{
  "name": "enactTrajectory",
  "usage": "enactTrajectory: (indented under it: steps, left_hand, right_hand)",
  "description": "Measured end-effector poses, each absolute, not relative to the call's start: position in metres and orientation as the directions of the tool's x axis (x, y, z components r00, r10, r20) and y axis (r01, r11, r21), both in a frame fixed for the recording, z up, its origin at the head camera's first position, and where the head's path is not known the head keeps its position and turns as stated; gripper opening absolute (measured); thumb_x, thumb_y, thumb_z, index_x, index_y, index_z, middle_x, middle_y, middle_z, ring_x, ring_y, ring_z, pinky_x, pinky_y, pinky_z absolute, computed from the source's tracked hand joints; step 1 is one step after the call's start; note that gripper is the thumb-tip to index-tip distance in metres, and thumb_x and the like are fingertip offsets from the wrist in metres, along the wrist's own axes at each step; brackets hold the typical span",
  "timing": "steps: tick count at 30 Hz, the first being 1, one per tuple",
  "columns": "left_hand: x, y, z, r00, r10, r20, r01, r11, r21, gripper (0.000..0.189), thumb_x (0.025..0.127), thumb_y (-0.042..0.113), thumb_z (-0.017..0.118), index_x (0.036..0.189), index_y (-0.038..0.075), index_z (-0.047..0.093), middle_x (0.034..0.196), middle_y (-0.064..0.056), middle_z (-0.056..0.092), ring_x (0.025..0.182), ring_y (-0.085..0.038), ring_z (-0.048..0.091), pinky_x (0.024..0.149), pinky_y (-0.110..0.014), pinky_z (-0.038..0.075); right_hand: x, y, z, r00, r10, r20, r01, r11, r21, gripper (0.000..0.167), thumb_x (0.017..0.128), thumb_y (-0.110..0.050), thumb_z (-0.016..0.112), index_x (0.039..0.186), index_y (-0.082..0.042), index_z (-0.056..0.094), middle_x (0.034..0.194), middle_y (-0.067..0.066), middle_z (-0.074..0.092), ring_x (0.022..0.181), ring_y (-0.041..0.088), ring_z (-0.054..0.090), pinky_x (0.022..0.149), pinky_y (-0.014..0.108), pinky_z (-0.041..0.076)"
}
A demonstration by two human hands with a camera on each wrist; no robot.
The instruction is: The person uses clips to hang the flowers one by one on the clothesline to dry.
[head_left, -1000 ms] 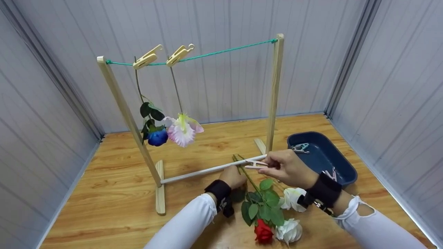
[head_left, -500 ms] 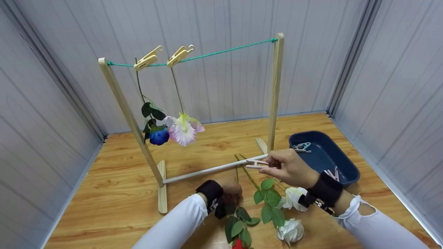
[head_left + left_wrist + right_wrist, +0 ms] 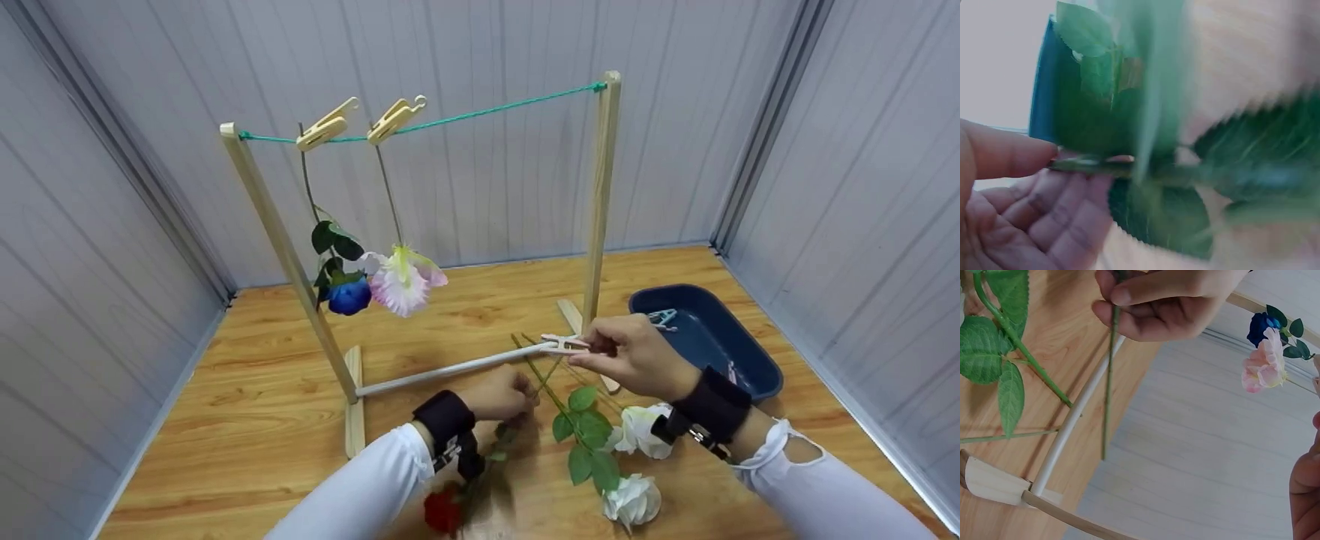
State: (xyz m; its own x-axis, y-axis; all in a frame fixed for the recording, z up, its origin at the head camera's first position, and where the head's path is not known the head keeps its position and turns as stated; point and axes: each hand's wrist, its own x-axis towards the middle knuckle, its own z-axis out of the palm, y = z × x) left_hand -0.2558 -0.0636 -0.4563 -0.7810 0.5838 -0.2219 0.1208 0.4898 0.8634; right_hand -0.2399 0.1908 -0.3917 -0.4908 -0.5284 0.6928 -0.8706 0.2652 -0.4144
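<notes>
My left hand (image 3: 495, 394) pinches the stem (image 3: 1107, 394) of a red rose (image 3: 442, 510) between thumb and fingers, in front of the rack's white crossbar (image 3: 450, 369). The bloom hangs low toward me, blurred, while the stem's end points away. Dark serrated leaves (image 3: 1162, 219) fill much of the left wrist view. In my right hand (image 3: 637, 356) is a pale pink clothespin (image 3: 562, 344), pinched at its rear end, near the crossbar's right end. A blue rose (image 3: 349, 294) and a pink-white flower (image 3: 405, 283) hang head-down from the green rope (image 3: 495, 109) by yellow clothespins (image 3: 322, 132).
A white rose (image 3: 632, 501) and a white-yellow flower (image 3: 643, 431) lie on the wooden table, stems toward the crossbar. At the right stands a dark blue basin (image 3: 769, 371) with several clothespins. Wooden posts (image 3: 600, 195) hold the rope; panel walls enclose the table.
My left hand has drawn the red rose out from beside the white flowers, leftward, and now lifts its stem end. My right hand has risen slightly with the clothespin.
</notes>
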Motion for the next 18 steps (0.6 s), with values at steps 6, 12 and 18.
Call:
enactTrajectory:
  steps: [6,12,18]
  left_hand:
    - [-0.258,-0.069,-0.433,-0.820,0.559,-0.124,0.091,0.341,0.936,0.026,0.108,-0.004,0.042,0.119,-0.010,0.064,0.089,-0.007,0.066,0.066,-0.011,0.065,0.063,-0.022,0.056]
    - [-0.260,-0.072,-0.411,-0.888,0.456,0.059,0.193,0.252,0.948,0.028,0.111,0.000,0.034,0.120,-0.011,0.059,0.085,0.000,0.053,0.067,-0.010,0.050,0.063,-0.022,0.043]
    - [-0.263,-0.076,-0.390,-0.923,0.310,0.226,0.291,0.181,0.940,0.030,0.114,0.003,0.033,0.118,-0.011,0.060,0.081,0.002,0.042,0.070,-0.013,0.038,0.069,-0.024,0.034]
  right_hand:
    - [-0.245,0.193,-0.374,-0.461,-0.513,0.724,-0.888,0.267,-0.375,0.022,0.082,0.006,0.087,0.084,-0.008,0.071,0.064,0.000,0.055,0.056,-0.001,0.040,0.047,0.016,0.031]
    - [-0.248,0.193,-0.349,-0.494,-0.504,0.709,-0.869,0.319,-0.378,0.017,0.085,0.006,0.086,0.088,-0.006,0.075,0.068,0.000,0.063,0.059,-0.002,0.042,0.048,0.016,0.034]
    - [-0.257,0.189,-0.321,-0.476,-0.508,0.718,-0.877,0.335,-0.344,0.015,0.085,0.006,0.086,0.087,-0.002,0.073,0.068,0.001,0.061,0.059,-0.001,0.040,0.049,0.017,0.032]
